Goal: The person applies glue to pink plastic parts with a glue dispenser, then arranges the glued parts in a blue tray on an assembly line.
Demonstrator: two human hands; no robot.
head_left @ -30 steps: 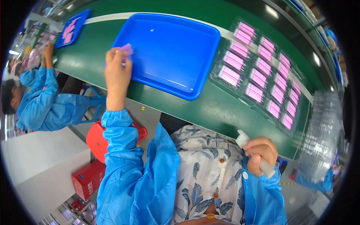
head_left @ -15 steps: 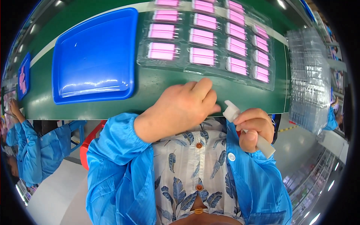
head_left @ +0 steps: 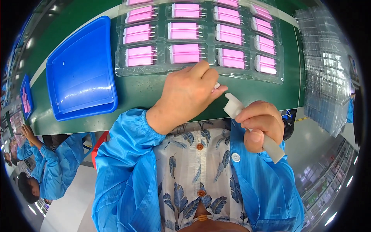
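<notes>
A white tube-shaped tool [head_left: 253, 129] with a flat, squared tip is held in the right hand [head_left: 259, 124], just off the near edge of the green tabletop [head_left: 150, 91]. The fingers are wrapped fully round its body in a closed grip, with the thumb pressed along its lower part, and the tip is pointed up and to the left. The left hand [head_left: 185, 96] is laid over the near edge of the tabletop, its fingers curled together; a small white piece [head_left: 217, 85] is pinched between thumb and forefinger, though what it is cannot be told. The tool's tip is seen just beside those fingertips, not touching them.

Just beyond the left hand, a clear plastic blister tray [head_left: 201, 36] is spread across the middle of the tabletop towards its far edge. One pink rectangular part [head_left: 186, 53] is seated in each of its pockets, laid in rows; every pocket in view is filled. The tray's near rim is touched by the left forefinger.

Towards the left end of the tabletop a blue plastic tray [head_left: 79, 71] is set, with nothing inside it. A stack of clear blister trays [head_left: 326, 65] is placed at the right end. A second person in a blue smock [head_left: 54, 162] is seen further along on the left.
</notes>
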